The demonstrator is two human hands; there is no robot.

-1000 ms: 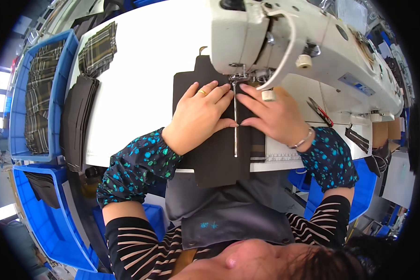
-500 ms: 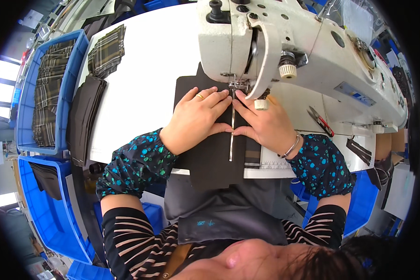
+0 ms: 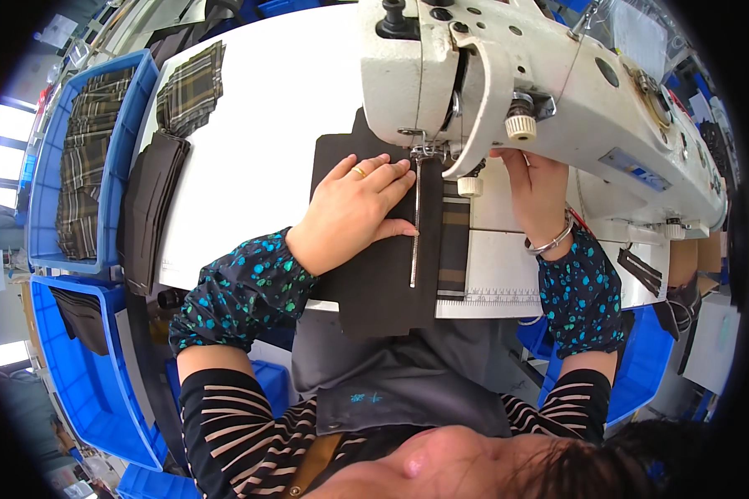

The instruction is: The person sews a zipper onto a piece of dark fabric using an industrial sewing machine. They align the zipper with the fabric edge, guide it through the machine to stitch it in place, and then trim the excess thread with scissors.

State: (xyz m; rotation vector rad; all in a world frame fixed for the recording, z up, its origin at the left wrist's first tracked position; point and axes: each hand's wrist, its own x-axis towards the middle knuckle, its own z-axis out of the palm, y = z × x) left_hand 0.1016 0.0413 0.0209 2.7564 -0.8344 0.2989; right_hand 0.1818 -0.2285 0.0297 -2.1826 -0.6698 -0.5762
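My left hand (image 3: 349, 208) lies flat, fingers apart, on a dark fabric piece (image 3: 362, 295), just left of a silver zipper strip (image 3: 414, 266) running toward the presser foot (image 3: 424, 150) of the white sewing machine (image 3: 549, 91). A plaid piece (image 3: 453, 249) shows along the dark fabric's right side. My right hand (image 3: 534, 190) is raised to the underside of the machine arm, right of the presser foot, fingers bent and their tips partly hidden; whether they grip anything I cannot tell. Red-handled snips (image 3: 578, 218) are partly hidden behind my right wrist.
A blue bin of plaid pieces (image 3: 35, 200) stands at the left, above another blue bin (image 3: 108, 420) with dark pieces. Stacks of plaid (image 3: 187, 87) and dark fabric (image 3: 146, 216) lie on the table's left. Small dark strips (image 3: 639, 268) lie at its right edge.
My right hand has left the zipper and moved right and away from me, under the machine arm, uncovering more plaid. My left hand stays on the fabric beside the zipper.
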